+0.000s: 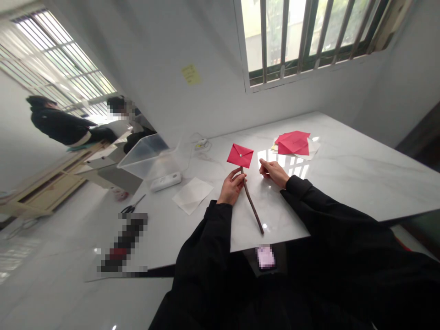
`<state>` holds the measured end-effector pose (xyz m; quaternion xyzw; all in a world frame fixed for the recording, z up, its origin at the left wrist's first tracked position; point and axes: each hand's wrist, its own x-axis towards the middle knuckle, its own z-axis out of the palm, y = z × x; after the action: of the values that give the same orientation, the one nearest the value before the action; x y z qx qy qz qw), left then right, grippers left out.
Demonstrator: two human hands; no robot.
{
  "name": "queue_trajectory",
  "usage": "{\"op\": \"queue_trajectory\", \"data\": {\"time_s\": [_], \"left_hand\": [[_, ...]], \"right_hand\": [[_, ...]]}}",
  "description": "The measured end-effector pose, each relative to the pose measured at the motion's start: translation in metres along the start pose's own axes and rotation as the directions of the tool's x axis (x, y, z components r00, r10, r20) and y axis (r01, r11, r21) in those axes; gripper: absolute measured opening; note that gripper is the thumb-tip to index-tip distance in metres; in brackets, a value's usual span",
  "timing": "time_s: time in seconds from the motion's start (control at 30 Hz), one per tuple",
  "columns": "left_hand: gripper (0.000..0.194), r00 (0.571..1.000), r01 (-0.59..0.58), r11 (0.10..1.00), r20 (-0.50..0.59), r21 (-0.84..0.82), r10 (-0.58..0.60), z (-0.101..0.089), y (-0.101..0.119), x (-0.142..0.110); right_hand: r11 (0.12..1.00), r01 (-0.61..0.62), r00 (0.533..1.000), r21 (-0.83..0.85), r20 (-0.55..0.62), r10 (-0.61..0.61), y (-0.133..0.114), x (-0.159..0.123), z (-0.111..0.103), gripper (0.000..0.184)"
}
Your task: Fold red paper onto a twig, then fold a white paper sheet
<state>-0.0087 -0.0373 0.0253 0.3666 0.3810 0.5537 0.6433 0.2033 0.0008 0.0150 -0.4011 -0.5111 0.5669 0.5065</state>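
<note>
From my head view, a pale wall (151,41) and a barred window (295,39) stand behind the white table (357,169). My left grip (232,187) is closed around a brown stick (253,208), thumb and fingers pinching it near its top. The red envelope (239,160) sits right at that upper end, its flap pointing down to a small shiny dot (241,156); whether stick and envelope are joined, I cannot tell. The stick's lower end slants toward the table's near edge. My right grip (274,173) is loosely curled just beside the envelope, apart from it; I cannot tell whether it pinches anything small. Red sheets (294,143) lie beyond it, a white sheet (193,196) to my left. I judge the step in hand to be steadying the envelope on the stick; the next move calls for a light right-side touch, without creasing the paper.
</note>
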Motion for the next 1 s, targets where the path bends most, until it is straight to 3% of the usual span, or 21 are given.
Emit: {"op": "queue_trajectory", "data": {"time_s": [0.23,0.37,0.53,0.63,0.8,1.0], "left_hand": [[0.063,1.0,0.008,1.0,0.008,0.018,-0.008,0.001,0.001,-0.002],[0.061,0.999,0.022,0.998,0.044,0.053,-0.025,0.003,0.002,-0.004],[0.06,0.998,0.026,0.998,0.057,0.06,-0.029,0.003,0.004,-0.005],[0.06,0.994,0.04,0.997,0.094,0.072,-0.047,0.003,0.004,-0.006],[0.06,0.986,0.065,0.992,0.144,0.11,-0.081,0.003,0.004,-0.006],[0.059,0.987,0.063,0.993,0.141,0.096,-0.076,0.004,0.004,-0.006]], "right_hand": [[0.995,0.016,1.0,0.097,-0.012,-0.015,-0.005,-0.003,0.003,0.066],[0.991,-0.017,0.999,0.13,-0.033,0.022,-0.009,-0.004,0.003,0.081],[0.988,-0.038,0.998,0.147,-0.052,0.046,-0.011,-0.004,0.003,0.087],[0.998,0.005,0.996,0.059,-0.086,0.0,-0.01,-0.003,-0.002,0.092],[0.964,0.1,0.977,-0.248,-0.16,-0.143,-0.009,0.001,-0.015,0.086],[0.964,0.103,0.974,-0.244,-0.174,-0.148,-0.007,0.005,-0.022,0.089]]}}
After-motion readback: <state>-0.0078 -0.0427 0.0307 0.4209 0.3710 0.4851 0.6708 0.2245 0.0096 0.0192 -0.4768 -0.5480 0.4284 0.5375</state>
